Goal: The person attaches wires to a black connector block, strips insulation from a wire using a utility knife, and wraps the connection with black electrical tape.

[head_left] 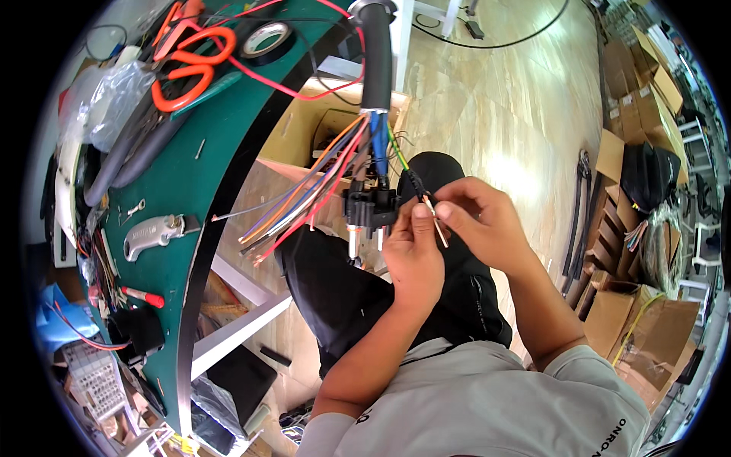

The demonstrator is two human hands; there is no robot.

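Note:
A thick black cable (376, 61) hangs over the table's edge, and its inner wires fan out below the cut sheath. From it a green-yellow wire (399, 154), dark near its lower part, runs down to my hands. My left hand (415, 259) pinches the wire's end between thumb and fingers. Beside it my right hand (483, 222) is closed on the same end, where bare copper-coloured strands (438, 228) stick out. Just left of my fingers, blue wires enter a black connector block (370, 206) with metal pins. Loose coloured wires (304, 194) spread to its left.
On the green table (171, 175) lie orange-handled scissors (199, 68), black tape (268, 41), a grey-handled cutter (156, 234) and a red marker (142, 296). A wooden box (285, 145) sits beneath the cable. Cardboard boxes (647, 335) line the right side.

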